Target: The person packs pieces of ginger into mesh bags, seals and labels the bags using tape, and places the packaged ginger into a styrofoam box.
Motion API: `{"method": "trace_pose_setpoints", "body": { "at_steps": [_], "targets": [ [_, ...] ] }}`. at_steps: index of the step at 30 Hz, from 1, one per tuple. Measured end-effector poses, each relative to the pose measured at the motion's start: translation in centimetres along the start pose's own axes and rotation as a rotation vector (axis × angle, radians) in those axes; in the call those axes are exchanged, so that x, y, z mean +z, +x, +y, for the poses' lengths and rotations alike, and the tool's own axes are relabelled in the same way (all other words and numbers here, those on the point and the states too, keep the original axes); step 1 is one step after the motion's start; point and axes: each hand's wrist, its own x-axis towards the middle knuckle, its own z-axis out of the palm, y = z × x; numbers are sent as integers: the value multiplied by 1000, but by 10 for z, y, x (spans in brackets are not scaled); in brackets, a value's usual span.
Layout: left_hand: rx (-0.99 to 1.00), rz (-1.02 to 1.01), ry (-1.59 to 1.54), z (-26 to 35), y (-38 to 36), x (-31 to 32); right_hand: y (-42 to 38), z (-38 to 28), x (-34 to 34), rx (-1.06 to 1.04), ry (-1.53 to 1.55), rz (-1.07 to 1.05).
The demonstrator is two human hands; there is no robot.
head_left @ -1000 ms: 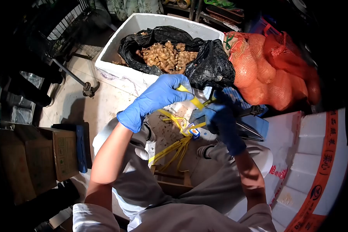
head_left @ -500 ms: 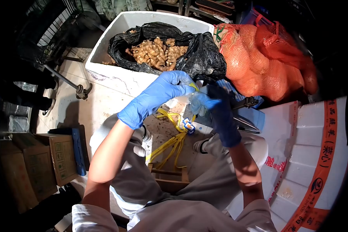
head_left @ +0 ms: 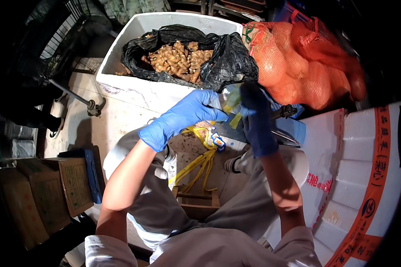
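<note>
My left hand (head_left: pixel 187 115), in a blue glove, has its fingers pinched together in front of the foam box, with a bit of blue and yellow at the fingertips. To its right, my right hand (head_left: pixel 257 120), also gloved and partly in shadow, closes on a yellow-green strip (head_left: pixel 236 116) of thin material. The strip's exact shape is blurred. Below the hands hangs a bunch of yellow straps (head_left: pixel 200 164) with blue-and-white tags (head_left: pixel 218 141). Ginger (head_left: pixel 178 60) lies in a black plastic bag (head_left: pixel 229 62) inside the white foam box (head_left: pixel 140 91).
Red mesh sacks (head_left: pixel 298 66) stand at the upper right. White foam boxes (head_left: pixel 352 178) with orange tape fill the right side. Cardboard boxes (head_left: pixel 75 184) stand at the left. A small wooden stool (head_left: pixel 198 207) is between the knees. A metal leg (head_left: pixel 92 107) stands left.
My hands have moved slightly apart and the right one has turned. More of the yellow-green strip shows between them. The view has shifted slightly.
</note>
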Motion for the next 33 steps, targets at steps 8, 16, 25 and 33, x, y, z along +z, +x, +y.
{"method": "trace_pose_setpoints", "body": {
  "at_steps": [8,16,25,33],
  "targets": [
    [84,-13,-301,3,-2,7,11,17,8,-660,-678,9],
    [74,-32,-665,-6,6,4,-1,17,12,-419,-546,-27],
    [6,30,-437,-10,4,0,3,15,21,-304,-668,-27],
    [7,300,-461,-1,1,-4,27,6,5,-423,-921,-9]
  ]
}}
